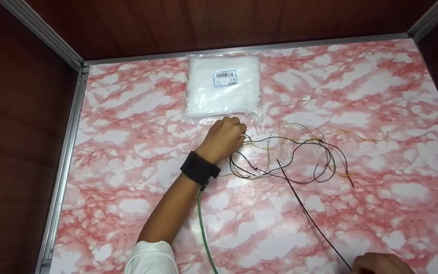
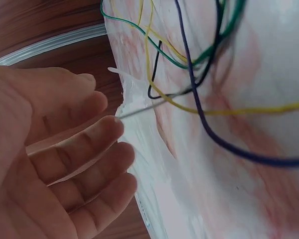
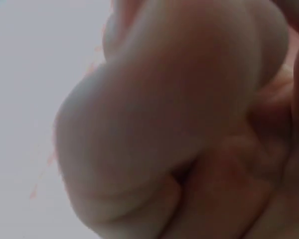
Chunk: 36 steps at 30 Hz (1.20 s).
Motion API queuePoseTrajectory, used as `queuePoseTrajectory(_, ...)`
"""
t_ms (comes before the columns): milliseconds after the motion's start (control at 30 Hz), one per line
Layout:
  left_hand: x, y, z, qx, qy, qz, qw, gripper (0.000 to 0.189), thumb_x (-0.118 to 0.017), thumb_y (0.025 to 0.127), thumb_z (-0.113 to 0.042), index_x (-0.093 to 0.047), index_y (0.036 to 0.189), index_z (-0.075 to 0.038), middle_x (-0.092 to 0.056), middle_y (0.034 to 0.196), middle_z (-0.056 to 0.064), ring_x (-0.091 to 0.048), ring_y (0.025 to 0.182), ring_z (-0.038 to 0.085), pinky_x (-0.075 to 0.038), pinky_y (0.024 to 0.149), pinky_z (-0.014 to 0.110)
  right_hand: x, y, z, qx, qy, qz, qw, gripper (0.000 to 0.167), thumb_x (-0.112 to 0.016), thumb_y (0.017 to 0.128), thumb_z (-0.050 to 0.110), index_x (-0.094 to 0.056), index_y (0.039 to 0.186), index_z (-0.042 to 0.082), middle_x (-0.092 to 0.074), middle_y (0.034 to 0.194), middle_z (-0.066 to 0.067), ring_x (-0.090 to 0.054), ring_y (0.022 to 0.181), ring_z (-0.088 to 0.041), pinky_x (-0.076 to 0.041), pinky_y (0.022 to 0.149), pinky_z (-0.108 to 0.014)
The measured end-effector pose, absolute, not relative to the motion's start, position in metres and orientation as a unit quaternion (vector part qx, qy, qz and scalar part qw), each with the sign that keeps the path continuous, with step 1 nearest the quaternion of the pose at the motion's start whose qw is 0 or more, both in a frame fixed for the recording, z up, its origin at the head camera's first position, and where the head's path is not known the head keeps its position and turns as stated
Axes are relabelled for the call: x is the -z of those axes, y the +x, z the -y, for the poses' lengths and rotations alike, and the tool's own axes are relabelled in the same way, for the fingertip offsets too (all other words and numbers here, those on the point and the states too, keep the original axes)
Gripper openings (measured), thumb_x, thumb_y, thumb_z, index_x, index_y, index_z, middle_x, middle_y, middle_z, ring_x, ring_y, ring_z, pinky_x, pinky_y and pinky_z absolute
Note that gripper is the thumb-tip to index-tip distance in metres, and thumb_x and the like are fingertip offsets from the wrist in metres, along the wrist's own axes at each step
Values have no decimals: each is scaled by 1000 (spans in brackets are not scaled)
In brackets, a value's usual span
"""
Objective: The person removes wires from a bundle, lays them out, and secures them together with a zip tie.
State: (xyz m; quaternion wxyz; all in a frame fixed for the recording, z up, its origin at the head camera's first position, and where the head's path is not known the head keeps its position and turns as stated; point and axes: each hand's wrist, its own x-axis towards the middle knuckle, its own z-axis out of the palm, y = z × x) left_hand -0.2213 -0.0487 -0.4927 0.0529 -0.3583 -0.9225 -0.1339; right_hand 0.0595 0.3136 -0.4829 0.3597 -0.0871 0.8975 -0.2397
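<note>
Near the middle of the head view, my left hand [image 1: 223, 140] is at the left end of a loose tangle of thin wires [image 1: 319, 141], in black, yellow, green and white. A thin grey wire [image 2: 142, 108] runs to the curled fingers in the left wrist view, where the hand seems to pinch it; its end is hidden. My right hand [image 1: 380, 263] is partly cut off at the bottom right. It grips one end of a dark wire [image 1: 310, 217] that stretches up to the tangle. Only blurred, curled fingers [image 3: 154, 114] fill the right wrist view.
Just beyond the left hand lies a clear plastic bag [image 1: 222, 97] of white items with a barcode label. A green cable [image 1: 205, 236] runs down from the black wristband [image 1: 200, 167]. Dark wood-look panels [image 1: 242, 23] with metal edging bound the pink marbled table [image 1: 135, 125].
</note>
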Motion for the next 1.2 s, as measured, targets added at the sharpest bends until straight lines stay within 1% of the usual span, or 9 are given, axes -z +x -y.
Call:
queuePoseTrajectory(100, 493, -227, 34, 131, -373, 918, 19, 11, -60, 87, -6, -67, 79, -8, -60, 79, 6, -60, 73, 24, -51, 62, 35, 479, 51, -308, 244, -82, -903, 344, 31, -58, 95, 45, -58, 68, 30, -42, 58, 11, -38, 49, -3, -31, 46, -26)
queuePoseTrajectory(167, 494, -231, 25, 131, -378, 916, -3, 15, -57, 87, -3, -67, 78, -8, -59, 77, 5, -60, 72, 23, -50, 60, 34, 476, 44, -305, 249, -74, -901, 348, 32, -56, 96, 43, -59, 68, 28, -43, 59, 9, -39, 49, -4, -32, 46, -27)
queuePoseTrajectory(333, 501, -235, 9, 109, -373, 919, -57, 19, -54, 87, 2, -66, 77, -8, -59, 79, 6, -60, 75, 22, -50, 60, 34, 474, 32, -298, 267, -74, -896, 346, 26, -60, 95, 37, -61, 71, 28, -46, 61, 7, -41, 51, -5, -33, 48, -28)
queuePoseTrajectory(500, 505, -237, 3, 105, -362, 922, -88, 20, -56, 85, 5, -68, 78, -9, -60, 85, 8, -59, 78, 24, -50, 60, 35, 471, 22, -292, 274, -106, -907, 303, 21, -62, 95, 28, -63, 73, 30, -45, 62, 11, -41, 52, -3, -34, 49, -26)
queuePoseTrajectory(600, 506, -238, 1, 111, -364, 920, -88, 21, -56, 84, 7, -68, 78, -9, -60, 85, 8, -58, 78, 23, -49, 61, 35, 470, 17, -288, 266, -114, -914, 284, 22, -64, 93, 25, -63, 73, 31, -45, 62, 13, -41, 53, -2, -35, 50, -25)
queuePoseTrajectory(733, 509, -242, -2, 117, -369, 918, -81, 22, -55, 85, 7, -67, 76, -9, -59, 81, 6, -58, 77, 21, -50, 60, 33, 470, 11, -285, 270, -127, -912, 280, 18, -66, 93, 29, -64, 75, 29, -48, 65, 14, -43, 55, -2, -37, 51, -25)
queuePoseTrajectory(900, 512, -247, -7, 121, -365, 920, -70, 21, -54, 89, 2, -70, 81, -9, -60, 78, 6, -59, 75, 20, -50, 59, 33, 473, 2, -279, 275, -144, -914, 262, 20, -67, 92, 29, -61, 72, 29, -48, 65, 15, -43, 57, -2, -37, 53, -24)
queuePoseTrajectory(1033, 513, -248, -13, 115, -358, 925, -59, 20, -54, 91, -1, -71, 86, -8, -62, 80, 8, -62, 77, 22, -52, 62, 35, 477, -3, -272, 264, -151, -921, 243, 25, -68, 91, 29, -55, 70, 29, -45, 63, 17, -41, 57, -1, -35, 55, -24)
queuePoseTrajectory(1200, 514, -249, -18, 101, -342, 933, -40, 18, -55, 88, 1, -72, 85, -5, -64, 81, 12, -64, 76, 26, -54, 65, 38, 483, -9, -266, 269, -159, -921, 235, 23, -64, 93, 34, -56, 72, 30, -45, 64, 18, -40, 59, -1, -34, 57, -26)
